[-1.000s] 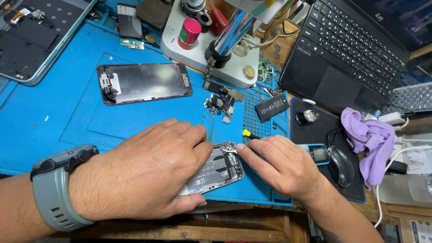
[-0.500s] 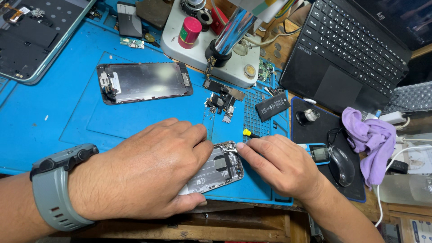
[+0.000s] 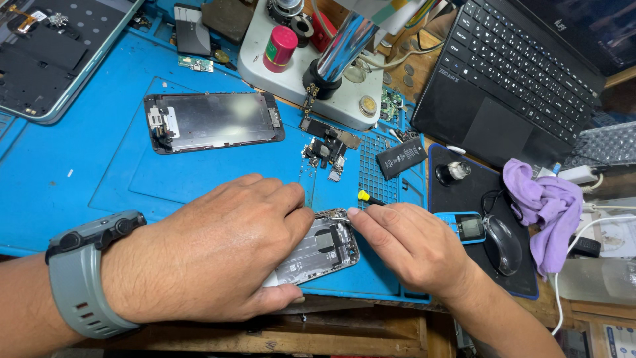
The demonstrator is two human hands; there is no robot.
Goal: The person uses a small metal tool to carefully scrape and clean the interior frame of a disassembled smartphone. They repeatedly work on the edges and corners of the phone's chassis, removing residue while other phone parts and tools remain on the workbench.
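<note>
Blue mat [image 3: 99, 172] near the desk's front edge carries the opened phone [image 3: 319, 250], pinned by the left hand [image 3: 212, 255]; the right hand [image 3: 411, 242], pinching a yellow-tipped tool [image 3: 366, 197], could slip and gouge its circuitry.

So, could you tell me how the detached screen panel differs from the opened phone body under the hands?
The screen panel lies untouched and fully in view; the phone body is half covered by the left hand and worked by the right hand. The panel shows a plain metal back; the body shows inner parts. Both lie flat on the blue mat.
</note>
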